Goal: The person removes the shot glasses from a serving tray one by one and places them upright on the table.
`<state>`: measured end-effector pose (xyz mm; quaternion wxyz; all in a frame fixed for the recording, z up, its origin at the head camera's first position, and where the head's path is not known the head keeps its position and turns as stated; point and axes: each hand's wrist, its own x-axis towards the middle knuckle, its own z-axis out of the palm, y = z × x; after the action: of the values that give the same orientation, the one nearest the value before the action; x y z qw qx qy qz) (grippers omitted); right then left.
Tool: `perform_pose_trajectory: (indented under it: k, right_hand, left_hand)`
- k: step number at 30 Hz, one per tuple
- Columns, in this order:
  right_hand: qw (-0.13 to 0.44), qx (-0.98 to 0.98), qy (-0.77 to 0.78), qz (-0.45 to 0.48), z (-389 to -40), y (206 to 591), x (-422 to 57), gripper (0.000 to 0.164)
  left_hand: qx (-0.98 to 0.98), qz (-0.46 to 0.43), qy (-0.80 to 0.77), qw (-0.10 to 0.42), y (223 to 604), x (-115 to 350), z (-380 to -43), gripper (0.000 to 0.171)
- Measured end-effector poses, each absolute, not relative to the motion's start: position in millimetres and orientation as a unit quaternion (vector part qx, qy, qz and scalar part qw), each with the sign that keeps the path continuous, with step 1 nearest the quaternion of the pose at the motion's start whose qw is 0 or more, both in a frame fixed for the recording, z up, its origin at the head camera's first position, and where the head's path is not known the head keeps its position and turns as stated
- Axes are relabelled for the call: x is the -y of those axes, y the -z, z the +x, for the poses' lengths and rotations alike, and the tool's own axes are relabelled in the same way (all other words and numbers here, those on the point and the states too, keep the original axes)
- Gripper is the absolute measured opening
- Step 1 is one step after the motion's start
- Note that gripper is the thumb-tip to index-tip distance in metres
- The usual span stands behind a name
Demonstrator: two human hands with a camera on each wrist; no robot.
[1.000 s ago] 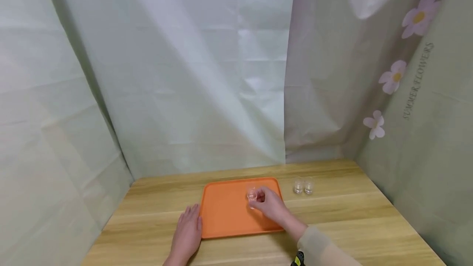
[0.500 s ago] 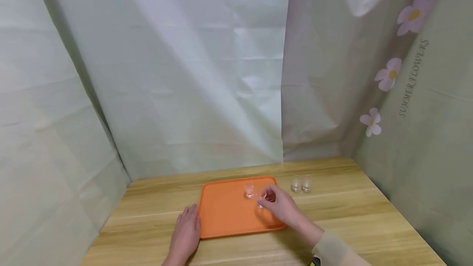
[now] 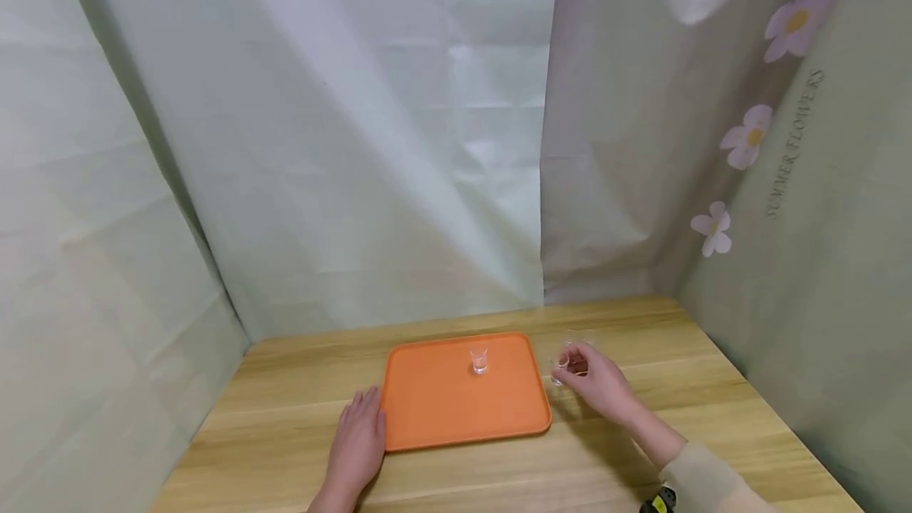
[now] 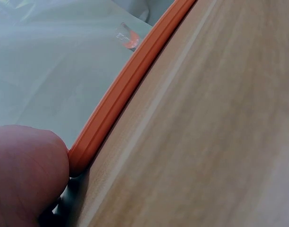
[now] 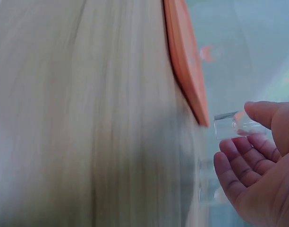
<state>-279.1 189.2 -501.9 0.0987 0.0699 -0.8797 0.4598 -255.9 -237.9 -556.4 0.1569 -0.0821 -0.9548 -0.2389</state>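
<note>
My right hand (image 3: 601, 386) pinches a small clear shot glass (image 3: 557, 375) between thumb and fingers, just off the right edge of the orange tray (image 3: 456, 410). In the right wrist view this held shot glass (image 5: 227, 126) sits between the thumb and fingertips. Another shot glass (image 3: 479, 362) stands upright on the tray, toward its back right. At the tray's left edge rests my left hand (image 3: 359, 440), fingers extended. The left wrist view has its thumb (image 4: 29, 175) against the tray's corner.
Behind my right hand, shot glasses (image 3: 580, 335) show only their rims in the head view. All of this is on a wood-grain table (image 3: 299, 386). Pale hanging sheets (image 3: 399, 180) enclose it at the back and sides, with printed flowers on the right.
My right hand has moved right, from over the tray to beside it, carrying the pinched shot glass. The other shot glass stays on the tray. My left hand keeps its place at the edge.
</note>
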Motion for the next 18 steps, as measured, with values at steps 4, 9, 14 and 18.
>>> perform_pose_trajectory:
  k: [4, 9, 14, 18]
  right_hand:
    - [0.098, 0.887, -0.447, 0.066, -281.0, 504.5, -206.3, 0.021]
    - [0.101, 0.891, -0.439, 0.056, -282.2, 508.2, -218.7, 0.023]
    - [0.089, 0.884, -0.455, 0.062, -283.3, 512.8, -222.8, 0.024]
    - [0.086, 0.882, -0.459, 0.063, -284.4, 517.5, -223.6, 0.023]
  left_hand:
    - [0.955, -0.076, 0.238, 0.159, 556.2, 237.0, -258.2, 0.044]
    - [0.956, -0.073, 0.238, 0.154, 555.8, 235.1, -259.6, 0.045]
    - [0.958, -0.073, 0.234, 0.152, 551.3, 235.0, -259.3, 0.045]
    - [0.959, -0.068, 0.235, 0.141, 549.3, 235.6, -258.0, 0.046]
